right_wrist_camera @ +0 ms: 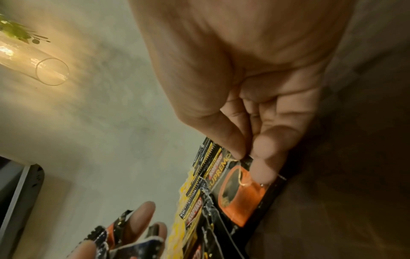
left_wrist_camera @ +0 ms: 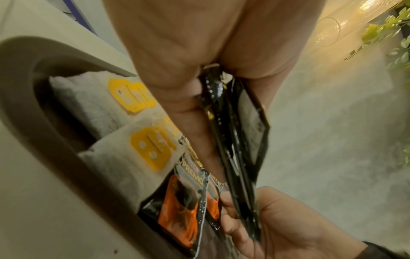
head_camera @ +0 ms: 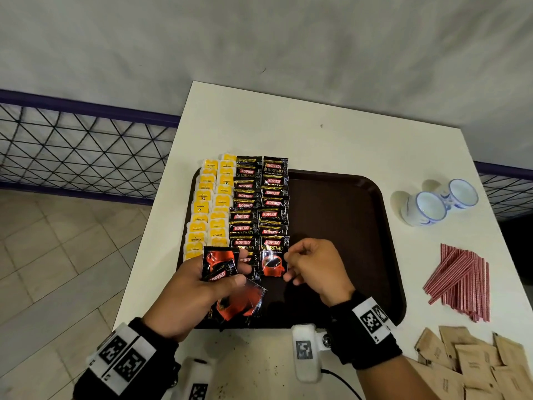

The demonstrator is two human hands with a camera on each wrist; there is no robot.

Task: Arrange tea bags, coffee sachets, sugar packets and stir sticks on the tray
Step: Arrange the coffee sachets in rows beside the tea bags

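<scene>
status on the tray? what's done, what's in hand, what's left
Done: tea bags sit in two columns on the tray, coffee sachets in two more beside them. In hand: left hand grips spare sachets; right hand pinches the nearest sachet in the right column. Left: stir sticks and sugar packets, both on the table.

White desk stands against a grey mottled wall. Beige tiled floor at left. Purple-framed wire mesh fence runs behind the desk.
</scene>
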